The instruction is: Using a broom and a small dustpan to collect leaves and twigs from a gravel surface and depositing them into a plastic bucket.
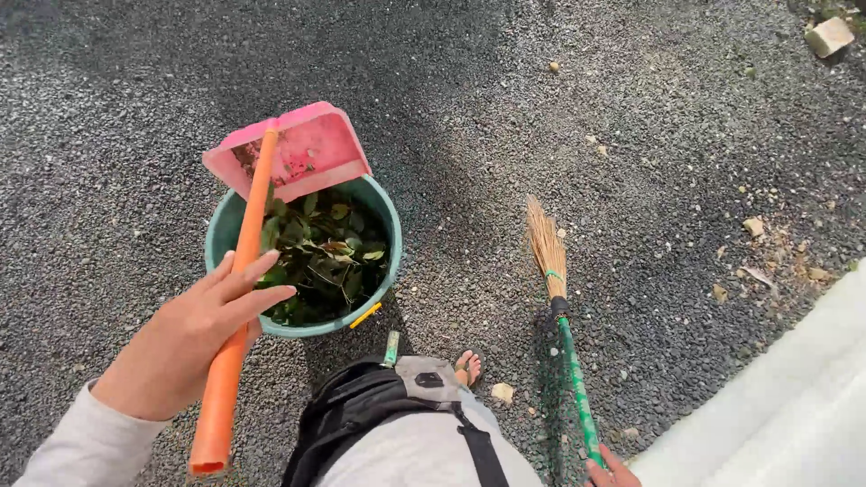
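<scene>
Dustpan (302, 153): pink, tipped over my green leaf bucket (221, 230).
Left hand (194, 329): fingers loosely wrapped round its orange handle (236, 298).
Right hand (612, 469): I grip the green broom (561, 307).

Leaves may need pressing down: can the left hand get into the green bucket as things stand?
Probably not straight away. The left hand holds the orange handle, and the pink dustpan tilts over the green bucket's far rim. The near side of the leaves lies open.
</scene>
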